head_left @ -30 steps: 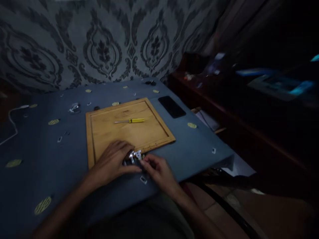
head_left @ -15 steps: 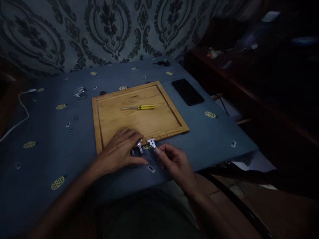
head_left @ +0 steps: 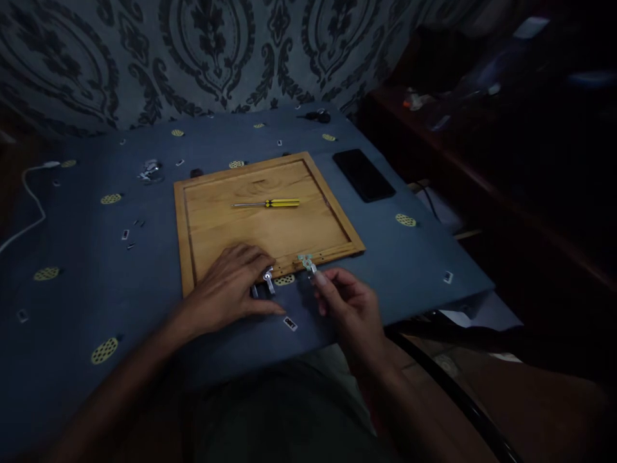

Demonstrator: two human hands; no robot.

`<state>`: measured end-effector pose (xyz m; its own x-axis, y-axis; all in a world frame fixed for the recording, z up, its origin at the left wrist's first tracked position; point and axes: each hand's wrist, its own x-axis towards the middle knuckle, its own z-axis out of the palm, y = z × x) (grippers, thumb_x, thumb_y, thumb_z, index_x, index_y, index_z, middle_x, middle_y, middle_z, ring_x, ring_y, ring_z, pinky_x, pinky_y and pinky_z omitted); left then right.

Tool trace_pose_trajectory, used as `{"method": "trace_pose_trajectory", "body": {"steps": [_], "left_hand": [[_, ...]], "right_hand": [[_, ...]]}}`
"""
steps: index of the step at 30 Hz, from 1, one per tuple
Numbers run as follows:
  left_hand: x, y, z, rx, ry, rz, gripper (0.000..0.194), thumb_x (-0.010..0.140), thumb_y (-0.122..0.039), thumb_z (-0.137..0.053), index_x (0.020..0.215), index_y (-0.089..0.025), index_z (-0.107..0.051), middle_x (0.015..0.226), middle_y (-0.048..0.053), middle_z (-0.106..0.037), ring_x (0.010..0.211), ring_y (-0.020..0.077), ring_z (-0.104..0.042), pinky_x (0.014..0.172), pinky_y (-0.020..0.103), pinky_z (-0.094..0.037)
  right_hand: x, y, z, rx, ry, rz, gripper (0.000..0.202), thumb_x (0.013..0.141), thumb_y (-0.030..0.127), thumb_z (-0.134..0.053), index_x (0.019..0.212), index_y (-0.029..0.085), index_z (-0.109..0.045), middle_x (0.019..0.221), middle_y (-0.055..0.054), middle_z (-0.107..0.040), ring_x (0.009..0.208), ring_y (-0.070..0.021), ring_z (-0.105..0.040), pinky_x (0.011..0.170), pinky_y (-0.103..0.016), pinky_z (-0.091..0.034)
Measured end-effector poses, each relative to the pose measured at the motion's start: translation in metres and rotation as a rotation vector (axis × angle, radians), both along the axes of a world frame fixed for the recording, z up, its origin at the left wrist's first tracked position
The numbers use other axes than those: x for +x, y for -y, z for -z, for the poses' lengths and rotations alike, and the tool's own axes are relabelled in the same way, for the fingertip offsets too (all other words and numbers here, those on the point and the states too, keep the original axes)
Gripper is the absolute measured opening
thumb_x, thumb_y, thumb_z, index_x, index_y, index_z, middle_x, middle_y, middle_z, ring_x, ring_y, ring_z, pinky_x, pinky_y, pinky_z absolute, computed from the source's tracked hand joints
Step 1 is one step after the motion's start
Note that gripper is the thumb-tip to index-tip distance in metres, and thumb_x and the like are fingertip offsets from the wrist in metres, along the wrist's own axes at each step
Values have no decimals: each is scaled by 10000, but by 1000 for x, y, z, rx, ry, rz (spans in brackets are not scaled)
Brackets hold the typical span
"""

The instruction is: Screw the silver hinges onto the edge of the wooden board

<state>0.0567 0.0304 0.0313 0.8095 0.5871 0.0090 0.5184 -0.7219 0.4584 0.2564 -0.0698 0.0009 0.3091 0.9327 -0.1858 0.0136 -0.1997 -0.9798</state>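
Note:
My left hand (head_left: pixel 236 280) lies over the near edge of a framed wooden panel (head_left: pixel 212 225), thumb stretched apart from the fingers. Beside its index fingertip, a metal hinge (head_left: pixel 268 278) sits at that edge, its arm jutting toward me; whether the fingertip touches it I cannot tell. Between thumb and fingers, my right hand (head_left: pixel 349 299) pinches another metal hinge (head_left: pixel 307 262), whose winged plate is at the panel's near edge, by small holes. On the panel rests a screwdriver (head_left: pixel 279 202) with a yellow and black handle.
A black phone (head_left: pixel 364 175) lies right of the panel on the blue tablecloth (head_left: pixel 144 283). Small metal parts (head_left: pixel 150 170) and several screws (head_left: pixel 131 246) are on the left. A white cable (head_left: pixel 31 193) runs along the left side, and a dark object (head_left: pixel 318 117) lies at the back.
My right hand has moved the hinge rightward along the panel's near edge and turned it. The left hand stays in place on the panel. The camera view has shifted slightly.

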Motion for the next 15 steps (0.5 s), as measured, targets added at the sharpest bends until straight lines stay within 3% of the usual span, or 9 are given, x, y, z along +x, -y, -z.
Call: {"method": "trace_pose_trajectory", "body": {"steps": [15], "left_hand": [[0, 2, 1, -37, 45, -3, 576, 827, -658, -749, 1173, -207, -654, 1205, 88, -673, 1147, 291, -591, 1007, 450, -466]], "right_hand": [[-15, -8, 4, -20, 59, -171, 389, 842, 551, -664, 680, 210, -572, 581, 30, -531, 492, -100, -467, 475, -230, -387]]}}
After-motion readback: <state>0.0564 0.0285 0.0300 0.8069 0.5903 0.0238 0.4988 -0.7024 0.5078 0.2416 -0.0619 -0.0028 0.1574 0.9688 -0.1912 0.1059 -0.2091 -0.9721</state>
